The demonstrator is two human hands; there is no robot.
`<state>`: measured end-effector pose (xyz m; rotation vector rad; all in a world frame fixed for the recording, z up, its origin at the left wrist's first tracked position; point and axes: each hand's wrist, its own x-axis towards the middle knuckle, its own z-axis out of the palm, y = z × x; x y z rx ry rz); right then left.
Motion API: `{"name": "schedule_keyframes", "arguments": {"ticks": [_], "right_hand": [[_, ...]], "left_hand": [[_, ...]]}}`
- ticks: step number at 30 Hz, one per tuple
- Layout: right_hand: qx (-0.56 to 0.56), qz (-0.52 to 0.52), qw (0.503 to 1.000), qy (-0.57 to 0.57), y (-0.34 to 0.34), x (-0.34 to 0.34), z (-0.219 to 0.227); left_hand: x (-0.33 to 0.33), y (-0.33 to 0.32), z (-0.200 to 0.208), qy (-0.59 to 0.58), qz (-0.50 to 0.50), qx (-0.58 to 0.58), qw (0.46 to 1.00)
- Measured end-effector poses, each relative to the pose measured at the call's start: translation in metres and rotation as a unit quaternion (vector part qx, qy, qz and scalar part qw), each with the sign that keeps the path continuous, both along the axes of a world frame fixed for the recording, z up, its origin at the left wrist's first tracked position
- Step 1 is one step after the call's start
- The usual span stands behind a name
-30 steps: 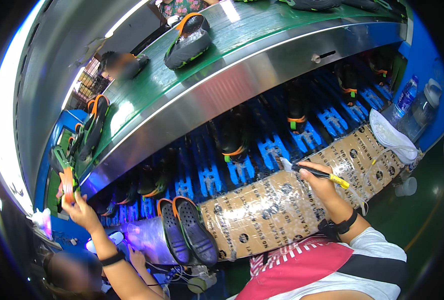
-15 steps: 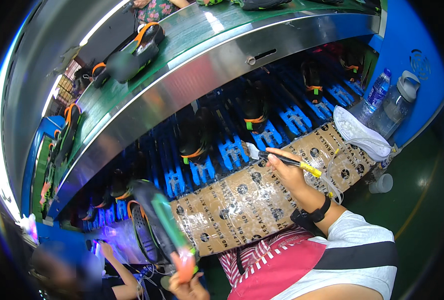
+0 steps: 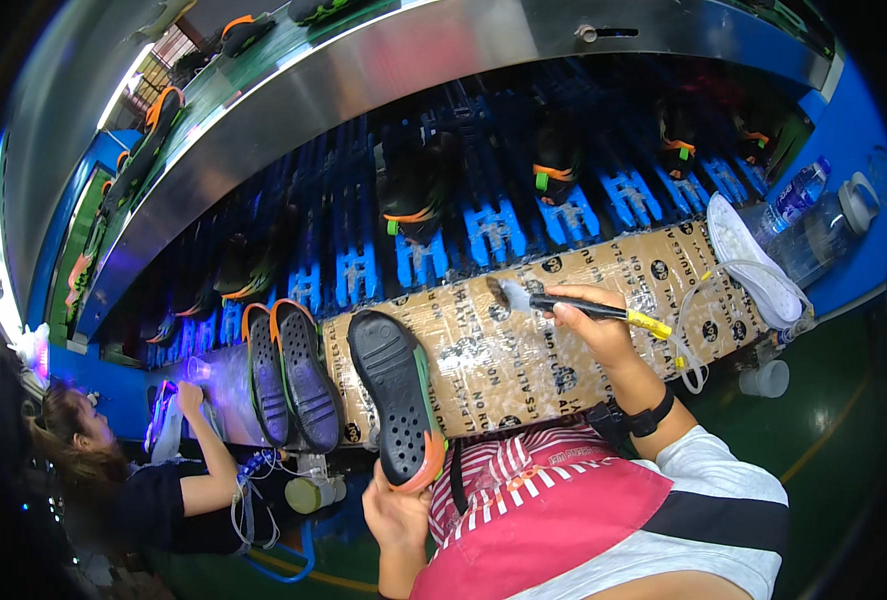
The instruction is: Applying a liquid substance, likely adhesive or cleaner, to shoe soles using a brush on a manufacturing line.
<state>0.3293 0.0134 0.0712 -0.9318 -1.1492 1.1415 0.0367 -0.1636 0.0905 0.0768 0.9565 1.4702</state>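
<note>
A black shoe (image 3: 392,385) lies tilted over the near left part of the bench, its dark, perforated flat side facing me. Green runs along its edge, and the heel end is orange. My left hand (image 3: 401,515) is closed round that heel from below. In my right hand (image 3: 594,322) is a brush (image 3: 524,298) with a black handle, yellow tape and a thin tube attached; its bristles point left, above the cardboard and apart from the shoe. Left of the held shoe lie two more shoes, one purplish-lit shoe (image 3: 306,370) and a second shoe (image 3: 266,375) beside it.
Taped cardboard (image 3: 504,370) covers the bench. Behind it stand blue racks (image 3: 494,232) carrying dark shoes, under a metal-edged conveyor (image 3: 364,85). A white shoe-shaped tray (image 3: 749,262), a bottle (image 3: 799,190) and a clear jug (image 3: 824,235) stand right. A co-worker (image 3: 149,470) sits left.
My left hand has brought the held shoe, blurred before, rightward onto the near cardboard, showing its perforated side. My right hand still grips the brush. The whole view has shifted.
</note>
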Motion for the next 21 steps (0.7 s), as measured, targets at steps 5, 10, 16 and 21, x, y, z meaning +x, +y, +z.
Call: {"name": "schedule_keyframes", "arguments": {"ticks": [5,10,16,21], "right_hand": [[0.044,0.060,0.997,-0.036,-0.017,-0.009,0.006],[0.012,0.062,0.998,-0.005,-0.029,-0.016,0.015],[-0.025,0.052,0.998,0.010,-0.037,-0.018,0.019],[-0.023,0.068,0.997,-0.021,-0.041,-0.028,0.029]], "left_hand": [[0.000,0.047,-0.018,-0.113,0.008,-0.100,0.989],[0.014,0.065,-0.042,-0.290,-0.102,0.025,0.951],[0.020,0.067,-0.043,-0.220,-0.123,0.067,0.965],[0.017,0.064,-0.034,-0.162,-0.125,0.097,0.974]]}}
